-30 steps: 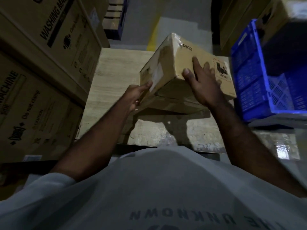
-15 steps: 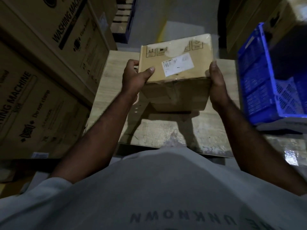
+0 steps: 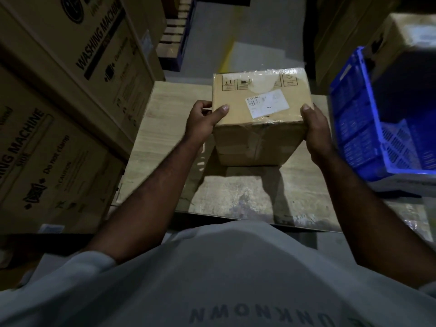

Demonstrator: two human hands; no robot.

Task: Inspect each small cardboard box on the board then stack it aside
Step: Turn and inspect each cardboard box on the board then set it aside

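Tall brown cardboard cartons printed "WASHING MACHINE" (image 3: 59, 114) are stacked along the left side of the view. Beside them lies a pale, wood-grained rectangular board (image 3: 165, 128), its near part scuffed and shadowed. A bright blue perforated plastic crate (image 3: 358, 128) stands at the board's right edge. The person's light grey shirt (image 3: 212, 279) fills the bottom of the view, and both bare forearms reach forward from it.

Over the middle of the board is the small brown cardboard box (image 3: 259, 90), held between the two hands with its labelled face turned up towards the camera. Whether its lower edge touches the board cannot be told. Its far edge is wrapped in shiny clear tape.

The left hand (image 3: 200, 123) grips the box's left side, thumb laid across the top face and fingers curled round the side. The right hand (image 3: 316, 128) grips the right side, one fingertip showing at the top edge.

A white rectangular shipping label (image 3: 267, 103) sits slightly skewed on the top face, below a row of printed handling symbols.
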